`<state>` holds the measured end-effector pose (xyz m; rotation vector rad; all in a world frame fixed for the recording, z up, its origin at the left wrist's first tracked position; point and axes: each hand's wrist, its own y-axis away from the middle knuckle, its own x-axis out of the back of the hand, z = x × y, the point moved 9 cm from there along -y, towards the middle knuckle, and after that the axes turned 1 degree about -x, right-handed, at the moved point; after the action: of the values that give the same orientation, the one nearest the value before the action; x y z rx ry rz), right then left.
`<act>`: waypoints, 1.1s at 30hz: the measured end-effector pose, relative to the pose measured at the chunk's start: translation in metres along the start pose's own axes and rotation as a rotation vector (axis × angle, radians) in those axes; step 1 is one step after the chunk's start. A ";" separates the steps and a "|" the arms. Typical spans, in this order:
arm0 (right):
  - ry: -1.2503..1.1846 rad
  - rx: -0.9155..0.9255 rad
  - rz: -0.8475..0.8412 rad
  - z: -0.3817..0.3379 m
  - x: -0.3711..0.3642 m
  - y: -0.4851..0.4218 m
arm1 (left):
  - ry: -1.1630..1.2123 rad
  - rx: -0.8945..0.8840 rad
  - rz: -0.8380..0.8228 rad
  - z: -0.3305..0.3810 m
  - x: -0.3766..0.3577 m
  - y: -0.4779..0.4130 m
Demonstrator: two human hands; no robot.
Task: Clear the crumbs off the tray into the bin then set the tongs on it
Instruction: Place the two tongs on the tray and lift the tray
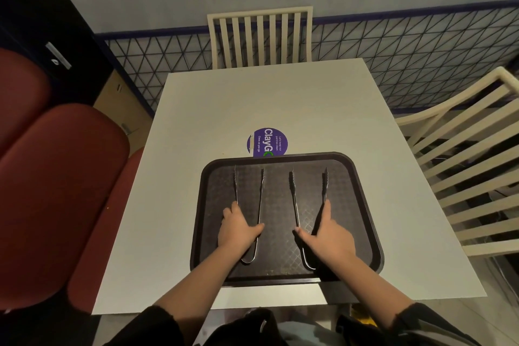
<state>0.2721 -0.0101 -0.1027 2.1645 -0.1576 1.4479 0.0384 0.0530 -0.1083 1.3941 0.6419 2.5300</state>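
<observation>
Black tray (278,261), left hand (238,229) gripping left tongs (261,194), right hand (328,236) gripping right tongs (293,196)

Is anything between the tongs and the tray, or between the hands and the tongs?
Nothing visible is. The left tongs and right tongs already lie on the tray. The left hand holds the left tongs and the right hand holds the right tongs.

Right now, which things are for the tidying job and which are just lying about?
For the job: tray, left tongs in the left hand, right tongs in the right hand.
Just lying about: purple sticker, white table, far chair, side chair, red seat.
</observation>
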 end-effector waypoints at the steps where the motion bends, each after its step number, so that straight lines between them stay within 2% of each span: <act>1: 0.008 0.003 -0.006 -0.001 0.000 -0.001 | -0.015 0.003 -0.002 0.001 -0.001 0.000; 11: 0.032 0.008 -0.001 -0.002 0.006 -0.007 | -0.074 0.023 0.008 0.002 -0.002 0.002; 33: 0.038 0.046 0.033 -0.005 0.006 -0.009 | -0.003 0.011 0.045 0.000 -0.004 0.004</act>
<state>0.2743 0.0013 -0.0993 2.1790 -0.1493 1.5237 0.0413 0.0481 -0.1096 1.4311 0.6314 2.5628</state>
